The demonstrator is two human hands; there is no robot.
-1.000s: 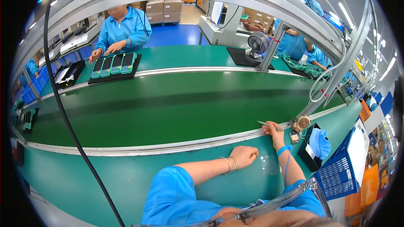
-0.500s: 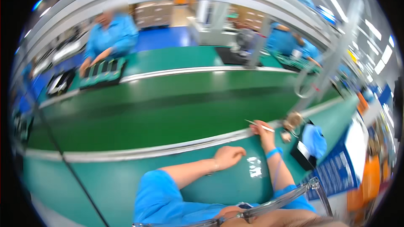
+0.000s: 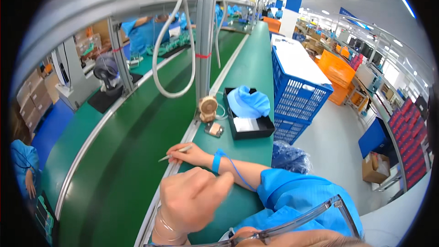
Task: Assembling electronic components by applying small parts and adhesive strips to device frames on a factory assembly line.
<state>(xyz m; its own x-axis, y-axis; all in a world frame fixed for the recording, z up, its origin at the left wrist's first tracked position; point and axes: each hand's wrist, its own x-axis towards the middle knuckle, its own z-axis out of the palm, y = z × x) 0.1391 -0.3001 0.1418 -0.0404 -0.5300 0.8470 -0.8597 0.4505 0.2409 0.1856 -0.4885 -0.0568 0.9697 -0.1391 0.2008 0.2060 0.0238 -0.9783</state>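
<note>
My right hand (image 3: 194, 154) rests by the metal rail at the bench edge, closed around a slim, pale, pointed tool (image 3: 179, 151) whose tip reaches over the green belt (image 3: 132, 155). A blue wrist strap (image 3: 218, 160) with a cord circles that wrist. In front of the right forearm, raised close to the camera, is my left hand (image 3: 194, 196), its fingers curled in. What it holds, if anything, is hidden. Beyond the right hand are a small tan fan (image 3: 208, 108), a small tan-and-dark item (image 3: 214, 129) and a black tray (image 3: 254, 130) with a blue cloth cap (image 3: 249, 102).
A metal post (image 3: 204, 64) with a hanging white cable loop (image 3: 157, 75) rises beside the small fan. Blue crates (image 3: 299, 93) stand right of the bench, with a plastic-wrapped bundle (image 3: 290, 156) below. Across the belt are co-workers in blue and a dark fan (image 3: 106, 70).
The view has swung to the right. My left hand has risen from the bench toward the camera, fingers curled. My right hand keeps its grip on the pale tool near the rail.
</note>
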